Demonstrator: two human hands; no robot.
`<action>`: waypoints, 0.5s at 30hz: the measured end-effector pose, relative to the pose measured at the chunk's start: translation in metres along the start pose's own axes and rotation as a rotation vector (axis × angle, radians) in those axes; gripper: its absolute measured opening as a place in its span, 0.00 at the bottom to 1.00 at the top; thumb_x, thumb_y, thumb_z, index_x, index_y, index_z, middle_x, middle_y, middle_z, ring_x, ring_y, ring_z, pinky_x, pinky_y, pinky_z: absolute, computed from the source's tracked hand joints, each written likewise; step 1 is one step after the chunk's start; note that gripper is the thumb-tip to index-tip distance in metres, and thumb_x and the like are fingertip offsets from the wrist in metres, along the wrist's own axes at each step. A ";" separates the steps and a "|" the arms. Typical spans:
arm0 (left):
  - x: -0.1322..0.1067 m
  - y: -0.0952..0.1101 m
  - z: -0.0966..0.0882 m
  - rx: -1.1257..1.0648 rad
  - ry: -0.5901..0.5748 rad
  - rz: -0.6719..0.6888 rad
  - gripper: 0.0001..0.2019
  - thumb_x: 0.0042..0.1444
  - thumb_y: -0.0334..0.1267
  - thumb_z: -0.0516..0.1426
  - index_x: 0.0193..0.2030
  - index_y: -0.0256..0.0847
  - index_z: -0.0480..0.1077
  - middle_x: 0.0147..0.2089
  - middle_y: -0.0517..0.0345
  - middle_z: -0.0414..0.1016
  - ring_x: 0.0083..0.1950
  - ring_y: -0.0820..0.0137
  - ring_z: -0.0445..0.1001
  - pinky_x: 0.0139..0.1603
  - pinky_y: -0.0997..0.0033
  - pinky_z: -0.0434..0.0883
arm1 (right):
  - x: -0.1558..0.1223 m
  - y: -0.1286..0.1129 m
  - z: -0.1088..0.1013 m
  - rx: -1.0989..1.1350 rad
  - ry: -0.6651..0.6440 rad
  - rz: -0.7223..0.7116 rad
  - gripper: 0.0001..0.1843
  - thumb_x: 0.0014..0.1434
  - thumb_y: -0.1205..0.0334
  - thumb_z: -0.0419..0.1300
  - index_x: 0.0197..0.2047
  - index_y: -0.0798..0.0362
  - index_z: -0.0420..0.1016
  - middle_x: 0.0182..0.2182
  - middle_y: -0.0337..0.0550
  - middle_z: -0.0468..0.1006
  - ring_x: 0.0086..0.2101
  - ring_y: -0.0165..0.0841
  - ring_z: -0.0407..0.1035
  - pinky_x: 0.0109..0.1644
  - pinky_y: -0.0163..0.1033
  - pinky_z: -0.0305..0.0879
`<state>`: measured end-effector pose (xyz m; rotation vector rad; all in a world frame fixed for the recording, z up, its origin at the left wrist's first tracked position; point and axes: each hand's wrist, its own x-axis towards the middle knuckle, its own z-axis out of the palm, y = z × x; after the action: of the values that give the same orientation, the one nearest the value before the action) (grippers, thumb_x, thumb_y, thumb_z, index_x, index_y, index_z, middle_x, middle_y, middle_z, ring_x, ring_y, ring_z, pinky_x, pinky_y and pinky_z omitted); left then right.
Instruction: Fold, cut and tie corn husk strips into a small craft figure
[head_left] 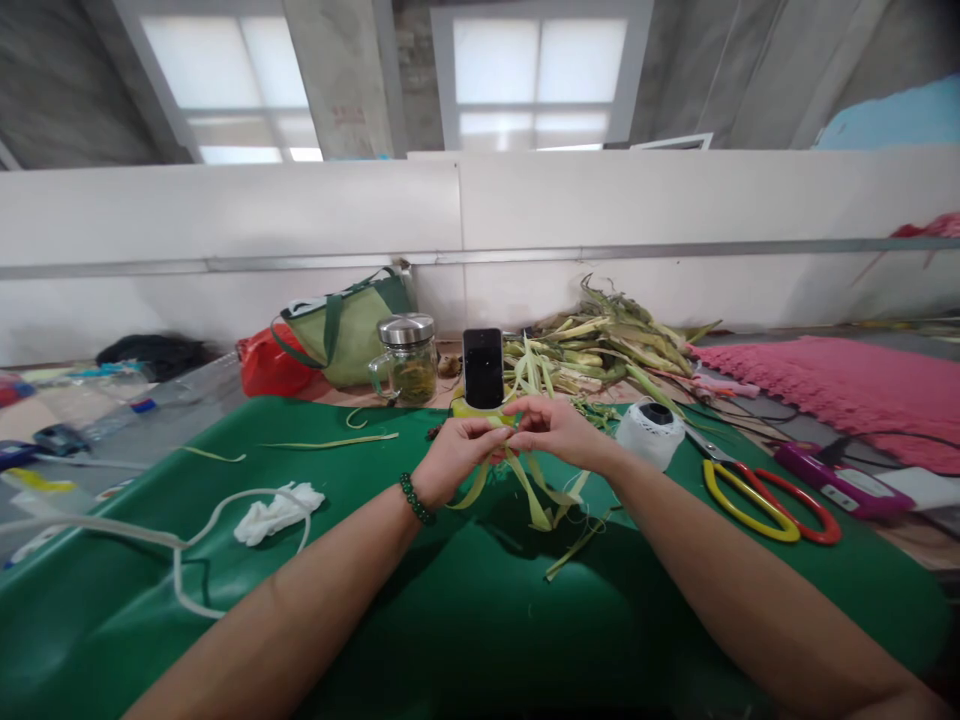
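1. A tan-topped worktable (919,552) stands underneath, with a smooth green mat (480,620) covering its near part.
2. On the mat's left lies crumpled white tissue (274,518), a white cord (178,575) looping beside and across it.
3. Farther back on the mat are loose, narrow pale-green leaf strips (330,441), one of them curled.
4. On the right sits a white thread spool (646,440), just beside scissors (750,502) with one yellow and one red handle.
5. Along the rear: a red plastic bag (271,365), green tote bag (352,335), lidded glass mug (411,365), upright smartphone (483,368) and heaped plant stalks (607,345).
6. Beside the mat's right edge lies a purple plastic device (832,480).
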<state>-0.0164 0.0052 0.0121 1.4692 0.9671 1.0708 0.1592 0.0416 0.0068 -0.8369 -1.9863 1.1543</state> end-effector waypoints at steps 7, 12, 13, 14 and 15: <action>0.000 0.002 -0.002 -0.078 0.009 0.060 0.12 0.41 0.41 0.65 0.29 0.35 0.72 0.24 0.57 0.74 0.25 0.73 0.70 0.28 0.74 0.66 | -0.001 -0.004 -0.004 -0.100 0.098 -0.093 0.15 0.51 0.53 0.62 0.37 0.54 0.70 0.28 0.38 0.72 0.30 0.30 0.67 0.35 0.36 0.62; -0.001 0.004 -0.001 0.013 -0.005 0.131 0.11 0.41 0.40 0.65 0.24 0.36 0.68 0.21 0.61 0.70 0.24 0.74 0.69 0.27 0.75 0.65 | -0.002 -0.007 0.003 0.029 -0.121 -0.001 0.16 0.53 0.48 0.59 0.35 0.54 0.69 0.29 0.39 0.74 0.31 0.30 0.68 0.35 0.36 0.63; 0.000 0.004 -0.001 0.031 0.001 0.140 0.11 0.41 0.40 0.65 0.24 0.36 0.68 0.21 0.62 0.69 0.24 0.75 0.68 0.26 0.76 0.65 | -0.002 -0.007 0.004 0.054 -0.151 0.029 0.17 0.51 0.49 0.62 0.35 0.54 0.69 0.28 0.39 0.74 0.29 0.29 0.68 0.35 0.36 0.64; 0.000 0.003 -0.001 0.048 0.008 0.147 0.11 0.41 0.39 0.65 0.23 0.36 0.68 0.20 0.62 0.69 0.23 0.76 0.67 0.26 0.76 0.65 | -0.002 -0.006 0.004 0.076 -0.164 0.057 0.17 0.49 0.50 0.64 0.35 0.55 0.69 0.27 0.38 0.74 0.29 0.29 0.68 0.34 0.36 0.64; 0.000 0.002 -0.001 0.063 0.016 0.152 0.11 0.41 0.39 0.65 0.23 0.36 0.68 0.20 0.62 0.68 0.23 0.76 0.67 0.25 0.77 0.64 | -0.002 -0.005 0.003 0.097 -0.159 0.079 0.18 0.47 0.51 0.65 0.34 0.55 0.69 0.26 0.38 0.74 0.28 0.29 0.68 0.34 0.35 0.64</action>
<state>-0.0174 0.0054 0.0146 1.6082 0.9189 1.1713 0.1567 0.0365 0.0094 -0.8013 -2.0215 1.3890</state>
